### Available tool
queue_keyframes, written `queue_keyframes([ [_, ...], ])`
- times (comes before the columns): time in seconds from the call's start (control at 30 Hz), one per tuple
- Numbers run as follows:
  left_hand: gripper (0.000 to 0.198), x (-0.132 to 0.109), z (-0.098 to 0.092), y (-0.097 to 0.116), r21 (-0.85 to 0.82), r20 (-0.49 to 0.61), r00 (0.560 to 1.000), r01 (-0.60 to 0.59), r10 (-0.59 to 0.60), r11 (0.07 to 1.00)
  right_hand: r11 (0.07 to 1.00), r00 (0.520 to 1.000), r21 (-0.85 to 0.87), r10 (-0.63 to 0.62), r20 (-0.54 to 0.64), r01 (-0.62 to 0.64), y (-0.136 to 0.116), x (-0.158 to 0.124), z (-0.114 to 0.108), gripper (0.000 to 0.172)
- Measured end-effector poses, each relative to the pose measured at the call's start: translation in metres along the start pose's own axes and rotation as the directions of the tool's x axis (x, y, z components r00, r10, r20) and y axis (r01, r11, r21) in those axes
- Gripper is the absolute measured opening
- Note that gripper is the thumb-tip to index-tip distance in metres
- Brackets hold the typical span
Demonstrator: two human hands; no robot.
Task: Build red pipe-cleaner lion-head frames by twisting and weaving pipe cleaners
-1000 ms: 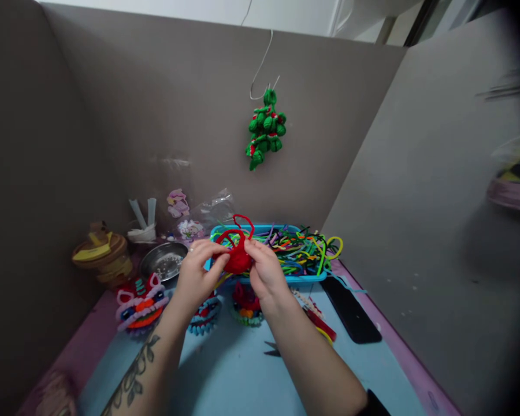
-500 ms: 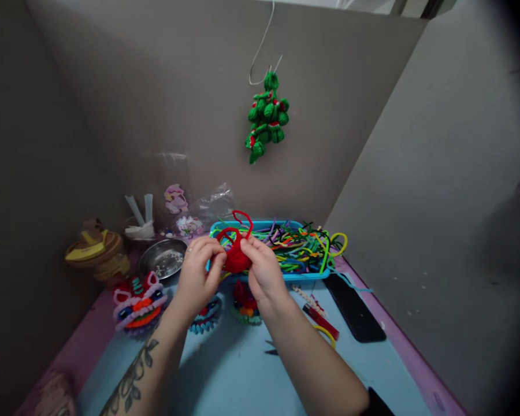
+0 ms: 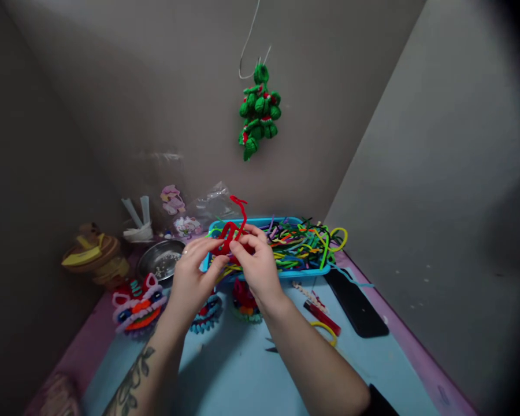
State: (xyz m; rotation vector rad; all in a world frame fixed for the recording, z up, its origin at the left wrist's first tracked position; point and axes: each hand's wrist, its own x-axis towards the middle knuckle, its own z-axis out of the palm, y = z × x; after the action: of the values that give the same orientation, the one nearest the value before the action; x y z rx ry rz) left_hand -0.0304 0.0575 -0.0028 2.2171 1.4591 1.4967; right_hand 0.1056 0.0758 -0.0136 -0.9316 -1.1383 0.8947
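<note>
Above the near edge of the tray, both hands are at a piece of red pipe-cleaner work point(image 3: 227, 238). A loop and a long kinked end stick up from it. My right hand point(image 3: 257, 263) grips its right side, thumb in front and fingers curled behind. From the left, my left hand point(image 3: 197, 270) holds the edge between index finger and thumb. The fingers cover much of the piece. Below the hands stand three fuzzy lion-head figures: a purple and red one point(image 3: 139, 305), a blue one point(image 3: 207, 315) and a red and green one point(image 3: 246, 303).
A blue tray point(image 3: 264, 276) of coloured pipe cleaners lies behind the hands. At right are a black phone point(image 3: 357, 306), a red lighter point(image 3: 323, 316) and yellow-handled scissors point(image 3: 325, 328). A metal bowl point(image 3: 145, 263) stands at left. A green ornament point(image 3: 260, 110) hangs above.
The red piece has been turned in my fingers, and its free end now points higher. My right hand's fingers have spread up behind it. The view has shifted slightly.
</note>
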Motion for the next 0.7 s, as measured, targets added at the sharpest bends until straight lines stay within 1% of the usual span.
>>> queue_keyframes([
  [0.07, 0.022, -0.002, 0.000, 0.001, 0.003, -0.007, 0.999, 0.042, -0.042, 0.999, 1.000, 0.999, 0.027, 0.010, 0.035, -0.011, 0.001, -0.003, 0.003, 0.016],
  [0.17, 0.021, -0.003, -0.001, -0.001, -0.014, -0.004, 0.987, 0.161, -0.161, 0.987, 0.999, 0.996, 0.040, 0.034, 0.080, -0.037, 0.003, -0.005, 0.005, 0.021],
  [0.27, 0.021, -0.002, -0.003, -0.003, -0.034, 0.016, 0.973, 0.233, -0.232, 0.972, 1.000, 0.998, 0.017, 0.001, 0.055, -0.002, 0.003, -0.002, 0.003, 0.017],
  [0.37, 0.019, -0.001, -0.002, -0.003, -0.051, 0.061, 0.970, 0.237, -0.234, 0.970, 1.000, 0.999, 0.024, -0.017, 0.037, 0.016, 0.003, 0.002, -0.002, 0.011],
  [0.47, 0.017, 0.000, 0.001, -0.001, -0.092, 0.151, 0.964, 0.234, -0.218, 0.968, 0.999, 0.999, 0.051, 0.009, 0.042, -0.012, 0.003, 0.005, -0.004, 0.012],
  [0.53, 0.016, 0.000, 0.003, 0.001, -0.116, 0.189, 0.959, 0.238, -0.213, 0.964, 0.997, 0.999, 0.073, 0.025, 0.031, -0.028, 0.002, 0.006, -0.004, 0.012],
  [0.7, 0.021, -0.001, 0.005, 0.007, -0.106, 0.198, 0.953, 0.252, -0.228, 0.962, 0.996, 1.000, 0.082, 0.024, -0.004, -0.023, 0.003, 0.004, 0.001, 0.010],
])
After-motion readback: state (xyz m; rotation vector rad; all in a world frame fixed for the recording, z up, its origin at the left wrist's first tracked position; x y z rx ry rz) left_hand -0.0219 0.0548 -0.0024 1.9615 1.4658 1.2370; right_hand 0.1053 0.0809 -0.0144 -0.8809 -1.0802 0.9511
